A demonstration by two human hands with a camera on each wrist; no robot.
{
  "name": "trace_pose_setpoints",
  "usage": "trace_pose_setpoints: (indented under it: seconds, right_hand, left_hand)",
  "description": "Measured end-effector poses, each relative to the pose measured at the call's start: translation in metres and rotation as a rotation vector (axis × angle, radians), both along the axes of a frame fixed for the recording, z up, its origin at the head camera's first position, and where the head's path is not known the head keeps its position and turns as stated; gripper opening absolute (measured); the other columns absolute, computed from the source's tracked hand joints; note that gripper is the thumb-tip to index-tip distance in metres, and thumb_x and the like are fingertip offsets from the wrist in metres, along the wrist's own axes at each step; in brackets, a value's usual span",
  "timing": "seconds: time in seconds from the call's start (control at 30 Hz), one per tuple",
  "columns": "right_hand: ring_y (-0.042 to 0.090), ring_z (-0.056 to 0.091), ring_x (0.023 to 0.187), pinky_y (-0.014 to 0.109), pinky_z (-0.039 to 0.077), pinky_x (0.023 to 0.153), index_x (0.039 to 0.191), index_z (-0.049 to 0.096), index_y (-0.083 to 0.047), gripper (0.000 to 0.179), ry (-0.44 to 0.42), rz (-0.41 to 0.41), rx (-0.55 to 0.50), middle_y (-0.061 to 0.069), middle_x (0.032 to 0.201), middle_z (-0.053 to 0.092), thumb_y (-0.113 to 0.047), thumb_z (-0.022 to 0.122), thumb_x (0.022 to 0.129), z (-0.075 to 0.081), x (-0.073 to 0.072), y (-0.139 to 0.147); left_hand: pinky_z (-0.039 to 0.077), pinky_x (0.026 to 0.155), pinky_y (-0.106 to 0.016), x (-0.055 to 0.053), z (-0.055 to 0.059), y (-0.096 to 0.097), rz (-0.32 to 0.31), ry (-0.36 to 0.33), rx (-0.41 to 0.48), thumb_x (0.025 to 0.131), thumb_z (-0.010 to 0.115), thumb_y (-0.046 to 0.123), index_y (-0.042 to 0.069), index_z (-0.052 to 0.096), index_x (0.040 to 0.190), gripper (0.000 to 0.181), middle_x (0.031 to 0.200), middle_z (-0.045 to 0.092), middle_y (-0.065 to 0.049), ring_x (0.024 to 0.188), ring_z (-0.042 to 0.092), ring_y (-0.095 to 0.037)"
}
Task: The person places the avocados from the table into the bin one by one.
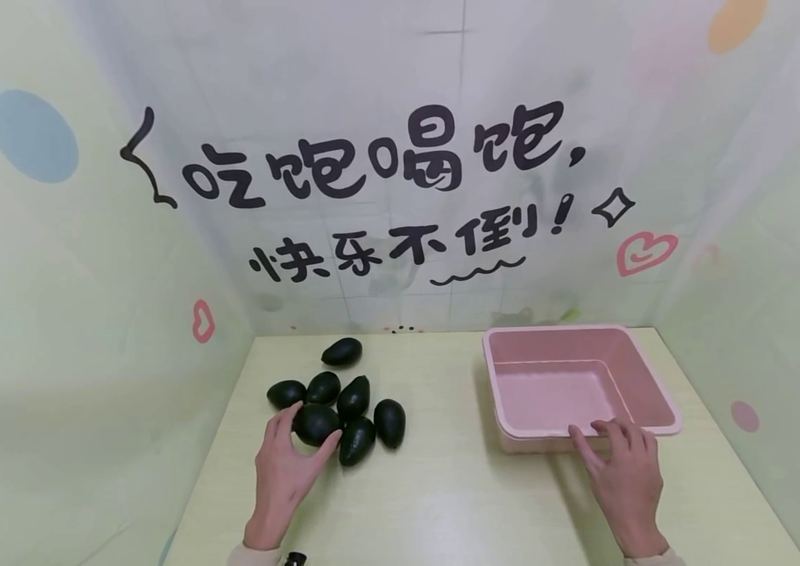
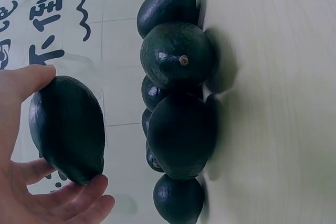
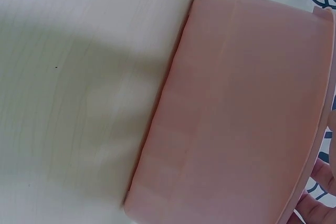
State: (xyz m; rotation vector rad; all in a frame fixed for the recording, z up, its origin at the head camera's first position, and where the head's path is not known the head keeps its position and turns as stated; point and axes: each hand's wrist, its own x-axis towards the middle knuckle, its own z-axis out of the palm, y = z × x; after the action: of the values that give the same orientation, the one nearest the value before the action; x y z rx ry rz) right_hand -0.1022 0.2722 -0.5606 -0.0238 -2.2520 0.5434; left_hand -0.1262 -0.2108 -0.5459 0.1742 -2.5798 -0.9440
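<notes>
My left hand [image 1: 285, 464] grips a dark green avocado [image 2: 68, 129] between thumb and fingers. In the head view this fruit overlaps others at the near left of the group. Several more avocados [image 1: 389, 423] lie close together on the table's left side, one of them a little farther back. On the right stands a pink plastic basin [image 1: 584, 432] with nothing in it. My right hand [image 1: 626, 479] is at its near rim, fingers bent over the edge and thumb at the rim. The right wrist view shows the basin's outer wall [image 3: 226, 114], with the fingertips partly hidden behind the rim.
A pale wood-look table [image 1: 435, 487] carries everything. Printed cloth walls [image 1: 400, 299] with black lettering enclose its back and sides. The basin stands near the back right corner of the table. A small black object [image 1: 295, 559] shows beside the left sleeve.
</notes>
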Motion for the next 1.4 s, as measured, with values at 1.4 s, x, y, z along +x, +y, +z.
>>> trace_pose_setpoints:
  seconds: [1.4]
  right_hand:
    - [0.045,0.057,0.092,0.055,0.049,0.066,0.095,0.074,0.002,0.086,0.012,-0.013,-0.002,0.022,0.095,0.069,-0.079,0.047,0.099,-0.002,-0.001,-0.001]
  left_hand:
    - [0.059,0.083,-0.061,-0.022,0.021,0.006,-0.103,0.167,-0.098,0.077,0.094,0.040,0.004,0.064,0.138,0.077,0.134,0.062,-0.022,0.107,0.069,-0.045]
